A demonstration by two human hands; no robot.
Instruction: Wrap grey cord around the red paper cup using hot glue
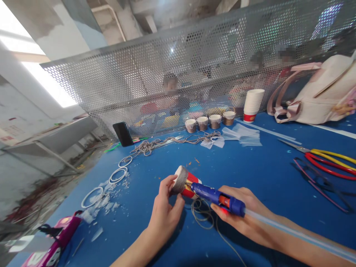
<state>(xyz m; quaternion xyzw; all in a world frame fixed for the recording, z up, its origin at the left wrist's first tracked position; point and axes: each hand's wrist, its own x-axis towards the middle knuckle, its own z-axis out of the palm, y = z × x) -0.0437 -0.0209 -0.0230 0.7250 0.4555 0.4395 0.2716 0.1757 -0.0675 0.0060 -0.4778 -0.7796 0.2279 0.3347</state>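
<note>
While the left hand point(164, 211) is gripping the twine-wrapped cup point(184, 181), the right hand point(241, 211) is clasping the glue gun point(218, 198), whose hot nozzle is risking burning nearby fingertips point(174, 180)

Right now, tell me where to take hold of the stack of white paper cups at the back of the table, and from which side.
Grip the stack of cups around its lower half, near the red band at the bottom, coming from the front. It stands upright, mouth down, and leans slightly, so a low hold should steady it. The small wrapped cups crowd its left, the pink bag its right.
</note>
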